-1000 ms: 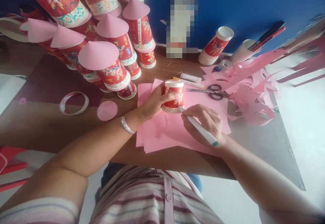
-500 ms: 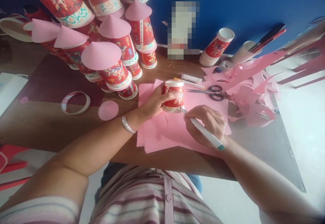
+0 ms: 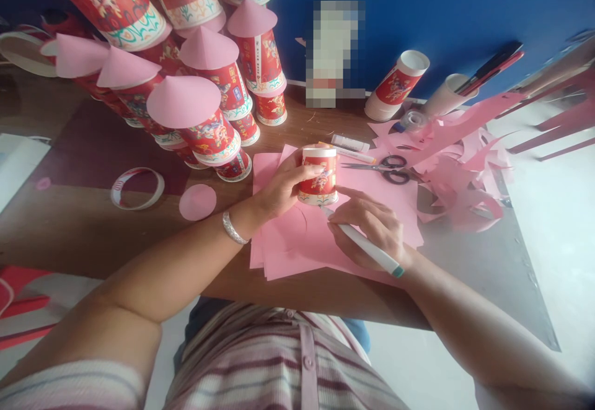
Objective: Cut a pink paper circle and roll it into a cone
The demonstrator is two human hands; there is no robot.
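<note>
My left hand [image 3: 287, 186] is closed around a red paper cup [image 3: 320, 178], thumb across its front. Its white rim is at the top, and coloured marks run along the pale band at the bottom. In my right hand [image 3: 367, 223] is a white marker pen [image 3: 372, 249] with a green end. Its tip is just below the cup's lower edge, apart from it as far as I can tell. The right index finger reaches up to the cup's side. Under both hands lie pink paper sheets [image 3: 297, 252].
Black-handled scissors [image 3: 393, 170] and glue sticks [image 3: 351, 143] lie behind the cup. Pink scraps [image 3: 465, 181] heap at right, below a pen holder [image 3: 450, 95]. Cup towers with pink cones [image 3: 185, 101] stand at left, near a paper ring [image 3: 138, 188] and pink disc [image 3: 198, 202].
My right hand has shifted slightly left, and the marker tip has moved from the cup's lower right edge to below it. The index finger has stretched towards the cup. My left hand keeps its hold.
</note>
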